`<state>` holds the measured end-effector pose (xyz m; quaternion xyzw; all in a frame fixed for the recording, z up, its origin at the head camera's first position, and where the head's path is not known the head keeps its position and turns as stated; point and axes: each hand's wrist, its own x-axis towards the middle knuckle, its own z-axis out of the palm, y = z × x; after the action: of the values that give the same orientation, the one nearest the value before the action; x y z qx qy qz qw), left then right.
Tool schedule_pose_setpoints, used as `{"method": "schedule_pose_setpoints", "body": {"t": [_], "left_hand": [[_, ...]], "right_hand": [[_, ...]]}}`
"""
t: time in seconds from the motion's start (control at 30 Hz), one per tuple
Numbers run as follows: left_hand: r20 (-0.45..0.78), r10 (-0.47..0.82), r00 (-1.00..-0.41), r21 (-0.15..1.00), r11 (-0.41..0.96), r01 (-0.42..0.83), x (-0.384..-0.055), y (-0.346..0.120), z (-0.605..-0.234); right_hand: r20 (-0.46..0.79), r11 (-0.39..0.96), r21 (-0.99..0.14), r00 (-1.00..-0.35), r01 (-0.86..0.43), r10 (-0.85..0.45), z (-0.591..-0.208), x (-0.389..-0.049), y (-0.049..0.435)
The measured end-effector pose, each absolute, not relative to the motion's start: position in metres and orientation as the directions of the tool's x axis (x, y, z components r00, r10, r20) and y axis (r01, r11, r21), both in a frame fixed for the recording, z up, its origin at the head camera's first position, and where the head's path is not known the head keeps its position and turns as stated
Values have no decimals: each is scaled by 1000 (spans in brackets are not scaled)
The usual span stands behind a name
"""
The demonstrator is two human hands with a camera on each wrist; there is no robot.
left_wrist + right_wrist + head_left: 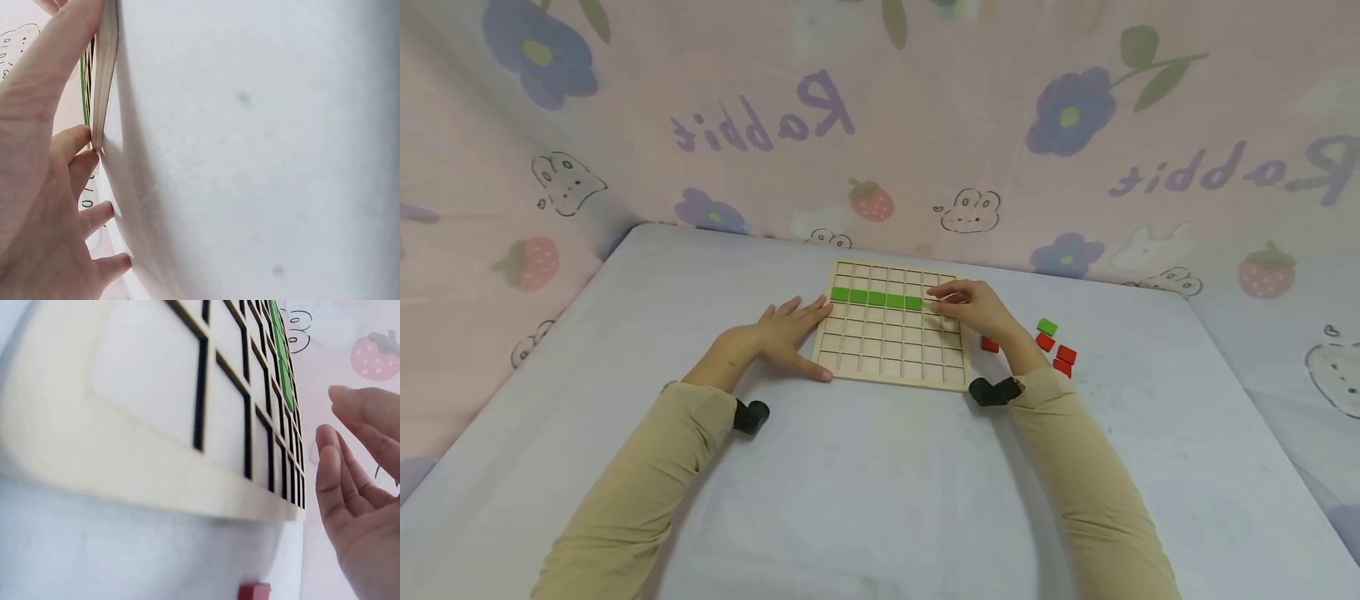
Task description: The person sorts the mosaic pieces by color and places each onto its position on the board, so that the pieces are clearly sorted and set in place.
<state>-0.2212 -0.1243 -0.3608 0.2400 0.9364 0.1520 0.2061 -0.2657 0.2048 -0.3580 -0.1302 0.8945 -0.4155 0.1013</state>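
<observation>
A wooden grid board (891,383) lies on the white table, and a row of several green tiles (877,298) fills cells in its upper part, starting at the left side. My left hand (782,337) is spread along the board's left edge, fingertips and thumb at the frame. Over the right part of that row hovers my right hand (976,310), just past the last green tile. In the right wrist view the right hand (362,512) shows its thumb and fingers apart, with nothing visible between them.
To the right of the board lie a loose green tile (1047,327) and several red tiles, one red tile (990,344) close to the board's edge and partly behind the right wrist. A printed cloth (895,150) with rabbits and flowers rises behind the table.
</observation>
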Motion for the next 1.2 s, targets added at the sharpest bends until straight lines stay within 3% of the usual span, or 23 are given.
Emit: {"method": "schedule_pose_setpoints", "body": {"t": [1.2], "left_hand": [[-308, 510, -803, 373, 841, 391, -223, -124, -365]], "right_hand": [[-96, 640, -765, -971, -70, -221, -355, -250, 245]]}}
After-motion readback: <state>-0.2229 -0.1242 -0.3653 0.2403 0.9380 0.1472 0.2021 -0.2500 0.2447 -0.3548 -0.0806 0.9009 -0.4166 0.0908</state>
